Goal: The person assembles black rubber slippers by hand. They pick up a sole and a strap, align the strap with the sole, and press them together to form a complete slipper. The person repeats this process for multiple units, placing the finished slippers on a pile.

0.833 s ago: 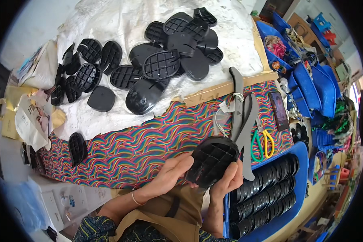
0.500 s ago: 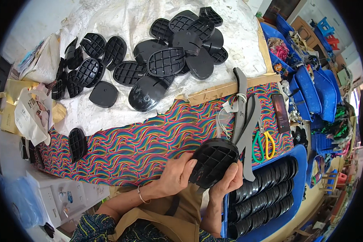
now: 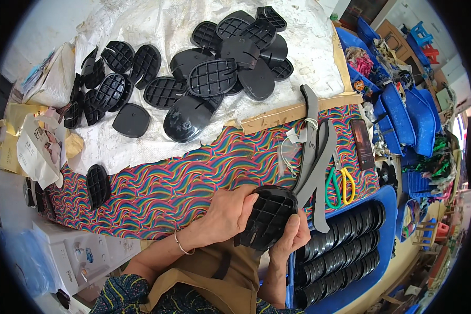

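Between both hands I hold a black moulded piece (image 3: pixel 270 213), rounded at one end, with a ribbed grid facing up; it resembles a shoe heel part. My left hand (image 3: pixel 227 209) grips its left edge, fingers partly hidden behind it. Around its lower right edge my right hand (image 3: pixel 292 234) is closed, the thumb lying on the rim. Just beyond the held piece lie grey curved strips (image 3: pixel 315 167), one tied with pale string (image 3: pixel 294 168). Similar black pieces (image 3: pixel 213 77) are heaped on the white sheet (image 3: pixel 167 31), some grid up, others smooth side up.
Scissors (image 3: pixel 340 183) with green and yellow handles lie beside the strips, near a phone (image 3: pixel 362 144). A blue bin (image 3: pixel 390 230) at the right holds rows of black pieces. One loose black piece (image 3: pixel 98 187) rests on the patterned cloth (image 3: pixel 157 180). Paper bags (image 3: pixel 41 146) stand at left.
Both hands and the held piece have shifted slightly left, and the piece has tilted a little. The left hand now reaches further over its edge. The grip on it stays.
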A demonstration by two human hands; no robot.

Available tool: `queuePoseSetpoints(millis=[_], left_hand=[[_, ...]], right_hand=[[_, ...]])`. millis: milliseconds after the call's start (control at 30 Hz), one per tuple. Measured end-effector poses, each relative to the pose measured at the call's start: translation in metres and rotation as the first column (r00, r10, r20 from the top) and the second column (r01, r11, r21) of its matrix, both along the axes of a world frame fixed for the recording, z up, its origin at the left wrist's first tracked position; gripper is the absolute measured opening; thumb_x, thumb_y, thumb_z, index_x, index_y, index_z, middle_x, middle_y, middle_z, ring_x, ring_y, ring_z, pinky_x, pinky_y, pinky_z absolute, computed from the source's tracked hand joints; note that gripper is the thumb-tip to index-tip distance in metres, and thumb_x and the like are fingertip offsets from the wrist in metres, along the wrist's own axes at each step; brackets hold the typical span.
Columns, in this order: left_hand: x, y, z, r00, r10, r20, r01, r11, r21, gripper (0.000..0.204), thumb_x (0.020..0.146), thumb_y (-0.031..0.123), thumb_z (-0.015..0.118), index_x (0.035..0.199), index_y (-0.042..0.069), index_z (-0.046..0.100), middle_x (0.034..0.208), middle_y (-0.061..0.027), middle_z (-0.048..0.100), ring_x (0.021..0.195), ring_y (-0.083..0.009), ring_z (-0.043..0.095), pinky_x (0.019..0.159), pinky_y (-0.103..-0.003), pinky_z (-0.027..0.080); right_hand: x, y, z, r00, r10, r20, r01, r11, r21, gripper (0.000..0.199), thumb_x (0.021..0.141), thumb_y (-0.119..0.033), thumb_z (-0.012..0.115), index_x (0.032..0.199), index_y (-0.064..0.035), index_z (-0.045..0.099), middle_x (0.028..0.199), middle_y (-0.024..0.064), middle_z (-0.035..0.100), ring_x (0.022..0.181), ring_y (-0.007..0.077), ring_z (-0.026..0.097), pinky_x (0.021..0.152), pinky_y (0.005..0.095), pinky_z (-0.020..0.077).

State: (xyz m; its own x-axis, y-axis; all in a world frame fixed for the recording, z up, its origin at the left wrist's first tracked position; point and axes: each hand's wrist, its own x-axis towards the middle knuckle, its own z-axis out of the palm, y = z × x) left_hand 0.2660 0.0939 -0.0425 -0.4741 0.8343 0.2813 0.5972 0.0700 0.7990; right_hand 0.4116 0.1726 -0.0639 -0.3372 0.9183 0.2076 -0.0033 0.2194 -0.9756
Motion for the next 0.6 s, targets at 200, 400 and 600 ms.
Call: queuePoseSetpoints(millis=[200, 400, 600], left_hand=[[0.007, 0.0, 0.008, 0.971, -0.006, 0.238, -0.039, 0.982, 0.182, 0.032, 0.1, 0.014, 0.049, 0.123, -0.006, 0.057, 0.091, -0.0186, 0.067, 0.071, -0.0302, 0.066, 0.064, -0.039, 0.049], [0.009, -0.021, 0.0, 0.957, 0.11, 0.27, -0.113, 0.994, -0.005, 0.035, 0.101, 0.013, 0.049, 0.127, -0.009, 0.055, 0.097, -0.0204, 0.067, 0.083, -0.0203, 0.066, 0.075, -0.031, 0.05], [0.012, -0.017, -0.007, 0.708, 0.006, 0.706, -0.105, 0.99, 0.096, 0.037, 0.102, 0.02, 0.053, 0.127, -0.008, 0.055, 0.103, -0.009, 0.066, 0.088, -0.0126, 0.059, 0.081, -0.026, 0.047]], right_hand=[[-0.007, -0.001, 0.007, 0.998, -0.049, 0.045, 0.045, 0.996, 0.08, 0.04, 0.101, -0.029, 0.053, 0.101, 0.0084, 0.067, 0.08, 0.0018, 0.063, 0.073, 0.0078, 0.052, 0.064, 0.0231, 0.0407], [-0.01, -0.003, 0.0, 0.996, 0.04, 0.076, -0.053, 0.982, 0.18, 0.034, 0.1, -0.022, 0.055, 0.109, 0.0085, 0.066, 0.081, 0.0038, 0.064, 0.072, 0.0076, 0.052, 0.063, 0.0239, 0.0413], [-0.009, -0.001, 0.008, 0.992, 0.032, 0.121, -0.049, 0.989, 0.143, 0.031, 0.1, -0.019, 0.053, 0.112, 0.0078, 0.065, 0.083, 0.007, 0.065, 0.071, 0.0105, 0.056, 0.063, 0.0261, 0.0433]])
